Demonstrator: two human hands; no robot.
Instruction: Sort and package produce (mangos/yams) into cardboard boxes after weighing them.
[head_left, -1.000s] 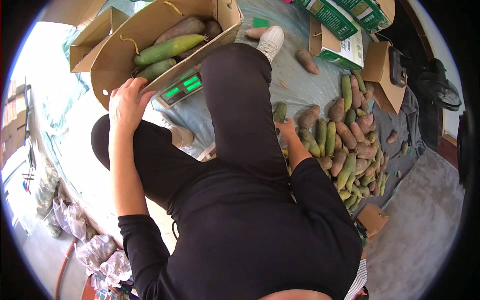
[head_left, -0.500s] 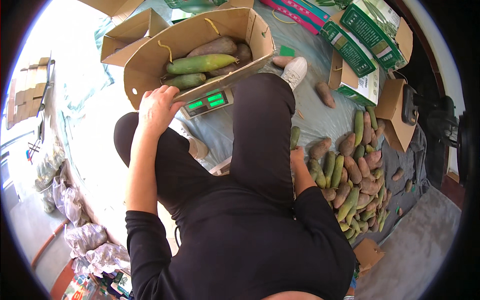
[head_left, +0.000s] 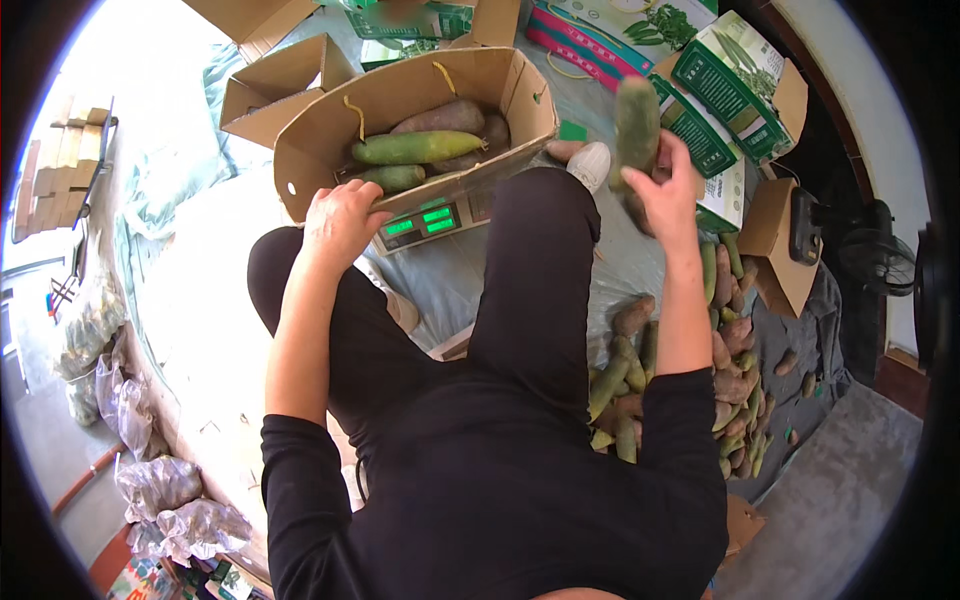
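Observation:
In my raised right hand [head_left: 668,192] is a long green radish [head_left: 637,125], upright and a little blurred, gripped near its lower end. My left hand [head_left: 340,225] holds the near left rim of an open cardboard box [head_left: 295,140], fingers over the edge. Inside the box lie green radishes [head_left: 418,148] and reddish-brown roots [head_left: 440,115]; the near wall partly hides them. Beneath the box is a scale [head_left: 440,222] with lit green displays.
A heap of green and reddish roots [head_left: 735,390] lies at the right. Green-and-white cartons [head_left: 725,85] stand at the far right, near a fan [head_left: 870,255]. An open carton [head_left: 275,100] is behind the box. Plastic bags [head_left: 160,485] sit at the left.
My right hand has come up from the heap, forward and right of my knee, carrying a green radish. My left hand stays on the box rim; the whole view has shifted slightly.

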